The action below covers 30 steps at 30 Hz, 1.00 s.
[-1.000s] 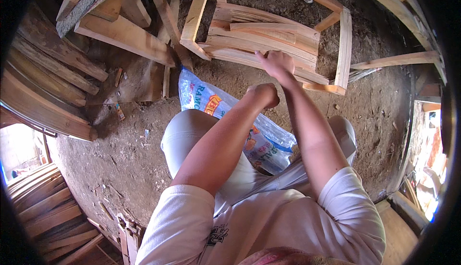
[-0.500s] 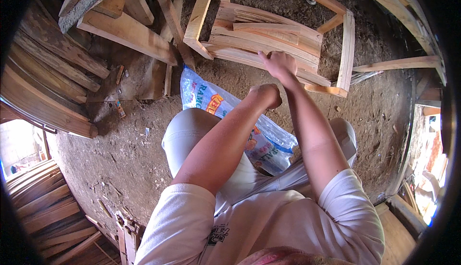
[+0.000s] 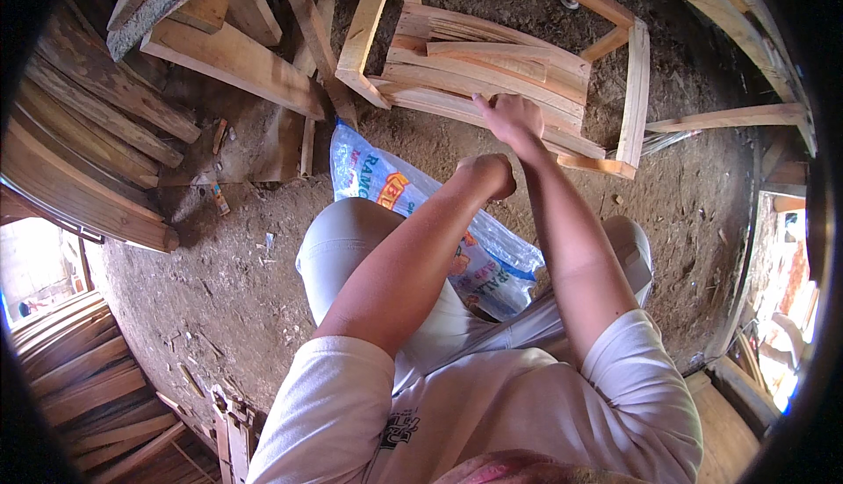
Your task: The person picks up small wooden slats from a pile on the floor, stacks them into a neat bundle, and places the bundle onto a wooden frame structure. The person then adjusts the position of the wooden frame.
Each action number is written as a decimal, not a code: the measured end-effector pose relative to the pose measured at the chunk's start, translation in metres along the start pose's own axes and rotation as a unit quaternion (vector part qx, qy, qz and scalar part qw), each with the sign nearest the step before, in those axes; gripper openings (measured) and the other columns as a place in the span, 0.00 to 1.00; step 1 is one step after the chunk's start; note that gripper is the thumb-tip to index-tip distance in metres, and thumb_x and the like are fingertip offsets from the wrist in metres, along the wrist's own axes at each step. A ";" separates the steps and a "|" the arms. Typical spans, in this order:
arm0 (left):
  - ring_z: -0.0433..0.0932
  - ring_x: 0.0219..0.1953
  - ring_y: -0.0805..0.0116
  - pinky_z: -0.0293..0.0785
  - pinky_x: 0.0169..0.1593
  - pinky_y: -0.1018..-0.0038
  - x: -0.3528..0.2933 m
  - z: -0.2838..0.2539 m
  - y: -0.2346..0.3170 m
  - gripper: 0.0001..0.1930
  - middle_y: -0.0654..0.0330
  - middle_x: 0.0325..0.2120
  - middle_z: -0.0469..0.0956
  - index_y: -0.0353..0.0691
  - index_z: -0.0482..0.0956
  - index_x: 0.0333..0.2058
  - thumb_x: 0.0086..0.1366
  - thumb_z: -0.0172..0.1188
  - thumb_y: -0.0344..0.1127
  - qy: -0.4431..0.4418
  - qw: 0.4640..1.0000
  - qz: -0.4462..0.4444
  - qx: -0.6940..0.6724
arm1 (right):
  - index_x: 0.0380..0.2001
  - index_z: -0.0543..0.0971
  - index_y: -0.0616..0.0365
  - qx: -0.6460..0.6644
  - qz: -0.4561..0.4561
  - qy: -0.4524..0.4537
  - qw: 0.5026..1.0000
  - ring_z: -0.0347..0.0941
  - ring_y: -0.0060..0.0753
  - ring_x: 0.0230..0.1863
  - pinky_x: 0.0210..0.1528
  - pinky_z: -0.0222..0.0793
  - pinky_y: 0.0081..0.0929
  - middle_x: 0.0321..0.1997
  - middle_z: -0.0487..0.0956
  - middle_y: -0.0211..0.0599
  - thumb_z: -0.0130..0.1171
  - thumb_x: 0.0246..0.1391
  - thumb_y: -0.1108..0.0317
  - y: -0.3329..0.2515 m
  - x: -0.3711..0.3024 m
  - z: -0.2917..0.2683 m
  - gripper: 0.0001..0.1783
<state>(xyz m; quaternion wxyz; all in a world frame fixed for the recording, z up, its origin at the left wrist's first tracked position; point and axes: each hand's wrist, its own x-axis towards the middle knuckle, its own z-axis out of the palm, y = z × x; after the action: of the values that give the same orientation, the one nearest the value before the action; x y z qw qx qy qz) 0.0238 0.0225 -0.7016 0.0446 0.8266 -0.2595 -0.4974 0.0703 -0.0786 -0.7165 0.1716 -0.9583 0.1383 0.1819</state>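
Note:
My left hand (image 3: 490,174) is closed, held above the printed plastic sack (image 3: 356,168) that lies on the ground between my legs. Just ahead of it and to the right, my right hand (image 3: 514,118) has its fingers curled under and its thumb pointing left. Whatever either hand holds, if anything, is hidden beneath the fingers. In the view, my right hand overlaps the near slats of a wooden frame (image 3: 630,98); I cannot tell whether it touches them. Loose wooden slats (image 3: 492,76) lie side by side inside that frame.
Cut timber pieces (image 3: 237,67) lean at the upper left, above stacked boards (image 3: 97,177). More thin boards (image 3: 97,379) are piled at the lower left. A wooden bar (image 3: 729,118) runs right of the frame. Scraps dot the dirt floor (image 3: 219,273).

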 end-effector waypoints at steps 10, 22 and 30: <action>0.77 0.63 0.46 0.73 0.65 0.53 -0.001 -0.001 0.001 0.25 0.45 0.60 0.78 0.34 0.79 0.59 0.73 0.51 0.46 0.002 1.000 0.003 0.015 | 0.78 0.54 0.52 -0.004 -0.010 0.027 1.000 0.80 0.52 0.59 0.59 0.78 0.49 0.59 0.82 0.52 0.46 0.64 0.30 -0.005 -0.005 -0.006 0.51; 0.76 0.64 0.45 0.72 0.65 0.53 0.005 0.001 0.002 0.25 0.46 0.61 0.77 0.35 0.78 0.60 0.73 0.52 0.46 -0.012 1.000 -0.014 0.005 | 0.79 0.48 0.53 0.000 0.022 0.012 1.000 0.83 0.55 0.53 0.55 0.80 0.50 0.52 0.85 0.57 0.47 0.63 0.28 -0.004 -0.001 -0.003 0.55; 0.78 0.61 0.44 0.73 0.64 0.52 0.000 0.002 0.001 0.24 0.44 0.58 0.79 0.34 0.82 0.56 0.70 0.53 0.44 0.003 1.000 -0.022 -0.003 | 0.55 0.82 0.58 0.004 -0.035 0.030 0.999 0.82 0.52 0.56 0.59 0.78 0.50 0.53 0.85 0.53 0.43 0.65 0.29 0.003 0.002 0.007 0.42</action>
<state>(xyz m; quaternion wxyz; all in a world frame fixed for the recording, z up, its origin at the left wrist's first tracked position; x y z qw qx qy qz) 0.0222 0.0219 -0.7023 0.0367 0.8333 -0.2398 -0.4968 0.0691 -0.0789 -0.7239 0.1771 -0.9669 0.1109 0.1463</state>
